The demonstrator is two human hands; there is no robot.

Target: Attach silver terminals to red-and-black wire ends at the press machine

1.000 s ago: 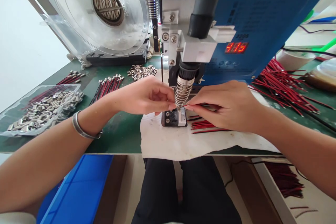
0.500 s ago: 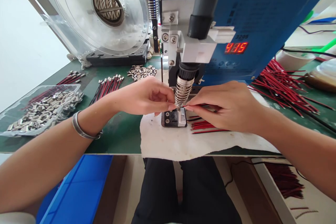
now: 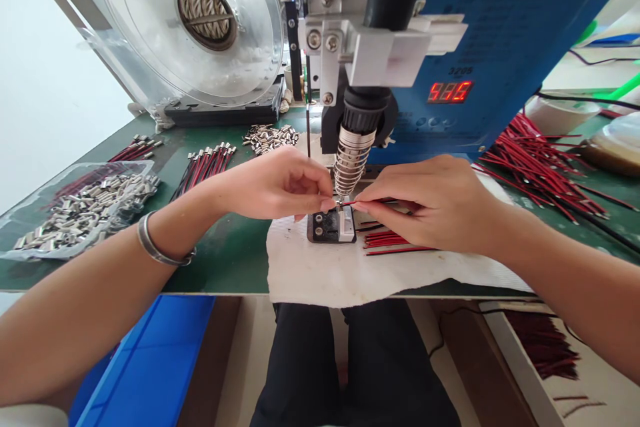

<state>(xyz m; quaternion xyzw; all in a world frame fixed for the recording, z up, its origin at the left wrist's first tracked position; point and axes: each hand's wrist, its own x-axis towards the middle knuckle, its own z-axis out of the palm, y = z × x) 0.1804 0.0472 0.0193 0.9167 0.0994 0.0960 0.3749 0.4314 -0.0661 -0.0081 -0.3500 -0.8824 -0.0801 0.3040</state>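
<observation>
My right hand (image 3: 430, 203) pinches a thin red wire (image 3: 351, 203) between thumb and fingers; its end points left, under the soldering iron's tip. Just left of that tip, my left hand (image 3: 295, 185) is closed, thumb against forefinger; whatever lies in the pinch is too small to make out. Both hands are over a small black fixture (image 3: 327, 228) with a white block. The soldering iron (image 3: 350, 153), wrapped in a wire spring, comes down between my hands. Beneath my right hand, several red and black wires (image 3: 387, 239) lie on a white cloth (image 3: 320, 280).
A plastic tray of metal connectors (image 3: 95, 210) is on the left, beside wires with connectors attached (image 3: 207, 163). Loose connectors (image 3: 270, 138) form a pile behind my left hand. A blue machine (image 3: 480, 33) stands behind. Red and black wires (image 3: 545, 167) are heaped at right.
The soldering head has risen, lifting the spring-wrapped iron slightly from between my fingertips. Both hands have stayed in nearly the same place.
</observation>
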